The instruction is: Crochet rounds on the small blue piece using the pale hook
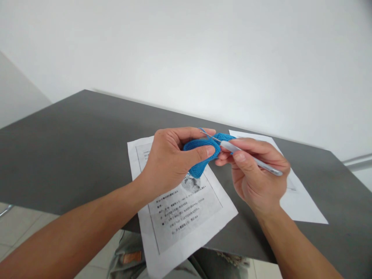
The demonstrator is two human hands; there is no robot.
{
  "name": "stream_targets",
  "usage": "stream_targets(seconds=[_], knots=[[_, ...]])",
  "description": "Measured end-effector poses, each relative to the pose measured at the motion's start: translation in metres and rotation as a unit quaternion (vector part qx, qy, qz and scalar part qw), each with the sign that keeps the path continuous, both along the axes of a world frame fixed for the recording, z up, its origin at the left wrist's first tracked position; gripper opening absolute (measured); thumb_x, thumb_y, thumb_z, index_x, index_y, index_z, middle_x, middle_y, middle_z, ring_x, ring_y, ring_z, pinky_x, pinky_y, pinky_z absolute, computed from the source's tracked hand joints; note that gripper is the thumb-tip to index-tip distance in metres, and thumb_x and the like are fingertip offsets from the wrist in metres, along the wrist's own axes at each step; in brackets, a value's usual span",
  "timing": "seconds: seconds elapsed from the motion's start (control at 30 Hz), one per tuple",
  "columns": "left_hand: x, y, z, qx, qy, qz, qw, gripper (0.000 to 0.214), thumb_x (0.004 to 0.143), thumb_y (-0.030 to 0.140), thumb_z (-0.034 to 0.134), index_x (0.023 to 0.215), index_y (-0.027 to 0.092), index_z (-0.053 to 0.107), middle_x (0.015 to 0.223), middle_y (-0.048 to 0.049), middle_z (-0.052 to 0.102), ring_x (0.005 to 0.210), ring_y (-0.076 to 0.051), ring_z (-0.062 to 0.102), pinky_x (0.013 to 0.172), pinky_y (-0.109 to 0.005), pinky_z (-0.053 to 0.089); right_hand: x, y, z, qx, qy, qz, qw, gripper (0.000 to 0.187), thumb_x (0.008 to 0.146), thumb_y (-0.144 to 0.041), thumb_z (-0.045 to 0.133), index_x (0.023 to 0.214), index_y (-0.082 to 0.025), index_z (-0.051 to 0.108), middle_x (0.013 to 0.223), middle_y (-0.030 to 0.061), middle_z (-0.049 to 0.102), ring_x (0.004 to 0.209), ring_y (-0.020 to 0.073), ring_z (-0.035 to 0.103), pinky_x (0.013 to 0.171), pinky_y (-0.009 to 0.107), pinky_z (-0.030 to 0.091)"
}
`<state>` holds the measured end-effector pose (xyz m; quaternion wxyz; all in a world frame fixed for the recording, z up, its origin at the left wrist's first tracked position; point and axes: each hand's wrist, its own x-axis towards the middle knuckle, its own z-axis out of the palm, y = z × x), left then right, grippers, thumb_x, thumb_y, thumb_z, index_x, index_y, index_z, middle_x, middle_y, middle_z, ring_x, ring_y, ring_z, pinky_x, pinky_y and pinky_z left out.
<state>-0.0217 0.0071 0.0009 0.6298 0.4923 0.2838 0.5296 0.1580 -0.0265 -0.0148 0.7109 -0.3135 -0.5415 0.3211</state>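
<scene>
My left hand [177, 155] pinches a blue crocheted piece [198, 166] between thumb and fingers, its index finger stretched along the top with blue yarn over it. In my right hand [258, 166] is a crochet hook [247, 155] with a pale, thick handle, held like a pen. The hook's thin metal shaft points left and lies at the upper edge of the blue piece, by the left index fingertip. More blue crochet shows behind, between the two hands. Where exactly the tip meets the stitches is too small to tell.
A printed sheet [186, 228] with text and a picture lies under my hands and hangs over the table's near edge. Another white sheet [305, 205] lies to the right, partly behind my right hand. The dark grey table [72, 155] meets a white wall [186, 58] at the back.
</scene>
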Motion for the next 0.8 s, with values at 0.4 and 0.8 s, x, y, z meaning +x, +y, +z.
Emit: stream_targets(seconds=[0.4, 0.8], knots=[[-0.006, 0.001, 0.009, 0.052, 0.129, 0.039, 0.989, 0.029, 0.076, 0.024, 0.094, 0.104, 0.021, 0.092, 0.096, -0.0046, 0.088, 0.069, -0.014, 0.070, 0.059, -0.024, 0.052, 0.019, 0.004, 0.005, 0.017, -0.079, 0.055, 0.995, 0.016, 0.092, -0.025, 0.090, 0.108, -0.026, 0.089, 0.096, 0.0024, 0.085, 0.078, 0.0164, 0.084, 0.070, 0.028, 0.075], [-0.007, -0.004, 0.012, 0.095, 0.165, 0.067, 0.979, 0.018, 0.077, 0.025, 0.092, 0.095, 0.020, 0.091, 0.096, -0.0061, 0.088, 0.075, -0.020, 0.076, 0.061, -0.028, 0.058, 0.034, 0.000, 0.015, 0.022, -0.137, 0.056, 0.989, 0.014, 0.094, -0.024, 0.088, 0.108, -0.026, 0.089, 0.098, 0.0062, 0.086, 0.072, 0.0194, 0.082, 0.064, 0.034, 0.075]])
